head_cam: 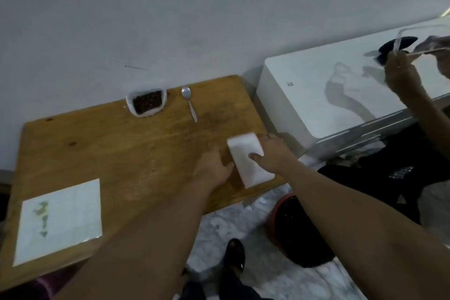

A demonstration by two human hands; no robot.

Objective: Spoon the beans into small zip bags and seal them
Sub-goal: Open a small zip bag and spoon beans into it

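Both hands are on the near right part of the desk (97,148), at a flat white pack (243,168), which looks like the stack of zip bags. I can't read any print on it.

My left hand (211,168) sits just left of the pack. Its fingers are loosely bent, narrow, and touch the pack's left edge without holding anything.

My right hand (272,151) lies over the pack's right side. The thumb (254,154) presses on the top face. The other fingers reach past the far right corner onto the wood. Blur there, so I cannot tell whether they grip the pack or only rest on it.

The pack lies flat, slanted, with its near end at the desk's front edge, between the two hands.

The beans (147,102) are in a white tub at the far edge, by the wall, well apart from both hands. The spoon (188,102) lies bowl-up just right of the tub, untouched.

A paper sheet (60,219) lies on the near left corner.

To the right, another person's hand (399,75) holds a clear plastic piece (414,39) over a white appliance (328,95).

On the floor, a red basin (275,221) with dark contents.
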